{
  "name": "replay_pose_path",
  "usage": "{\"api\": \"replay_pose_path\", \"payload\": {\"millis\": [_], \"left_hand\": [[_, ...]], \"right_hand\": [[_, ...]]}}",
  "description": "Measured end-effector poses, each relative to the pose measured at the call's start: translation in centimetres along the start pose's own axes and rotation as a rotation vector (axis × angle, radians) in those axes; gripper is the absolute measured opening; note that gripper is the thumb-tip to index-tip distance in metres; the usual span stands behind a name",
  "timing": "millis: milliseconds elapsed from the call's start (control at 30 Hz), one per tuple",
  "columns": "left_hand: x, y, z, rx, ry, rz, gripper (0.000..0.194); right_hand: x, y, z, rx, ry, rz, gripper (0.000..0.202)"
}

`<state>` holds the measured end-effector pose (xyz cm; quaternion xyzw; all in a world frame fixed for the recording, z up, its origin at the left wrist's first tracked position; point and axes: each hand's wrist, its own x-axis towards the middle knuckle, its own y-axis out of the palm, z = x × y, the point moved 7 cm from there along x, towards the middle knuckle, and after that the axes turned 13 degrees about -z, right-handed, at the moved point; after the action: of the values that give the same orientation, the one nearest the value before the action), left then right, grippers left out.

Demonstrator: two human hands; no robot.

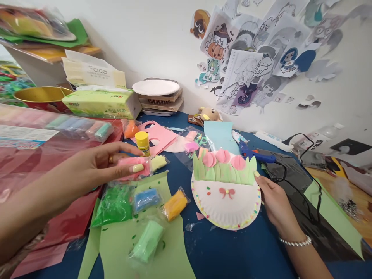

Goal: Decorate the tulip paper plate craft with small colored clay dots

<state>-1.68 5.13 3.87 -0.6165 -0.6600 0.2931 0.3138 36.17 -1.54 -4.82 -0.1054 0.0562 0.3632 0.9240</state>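
Observation:
My right hand [274,201] pinches the right rim of a white paper plate craft [226,211]. Green paper grass [223,174] and pink paper flowers [222,156] stand along its upper part. A small red bow [227,193] sits mid-plate, and coloured dots line the curved edge. On the left, my left hand [116,161] has its thumb and fingers closed around a wrapped pink clay packet [136,166]. Just beyond those fingers stands a yellow-capped glue stick [142,143]. Nearer me lie green [114,205], blue [147,199], orange [176,204] and light green [148,240] clay packets.
Light green paper [116,248] lies beneath the packets on the blue table. A blue glue gun [257,155] and its black cable rest at right. Behind are a tissue pack [101,104], pink paper [159,139] and stacked plates [156,87]. A clay set [52,128] occupies the left.

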Motion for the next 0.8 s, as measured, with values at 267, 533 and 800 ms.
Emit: {"api": "replay_pose_path", "payload": {"millis": [267,533,800], "left_hand": [[-3.1,5.9,-1.1,-0.736,-0.323,0.490,0.022],[-4.8,9.4,-3.1,-1.115,-0.492,0.669,0.010],[-6.0,10.5,-3.2,-1.187,-0.514,0.779,0.020]], "right_hand": [[0.5,-0.6,0.4,-0.211,-0.188,0.004,0.037],[-3.8,-1.8,6.5,-0.422,-0.810,-0.298,0.021],[-17.3,5.8,10.0,-0.309,-1.386,0.375,0.023]]}}
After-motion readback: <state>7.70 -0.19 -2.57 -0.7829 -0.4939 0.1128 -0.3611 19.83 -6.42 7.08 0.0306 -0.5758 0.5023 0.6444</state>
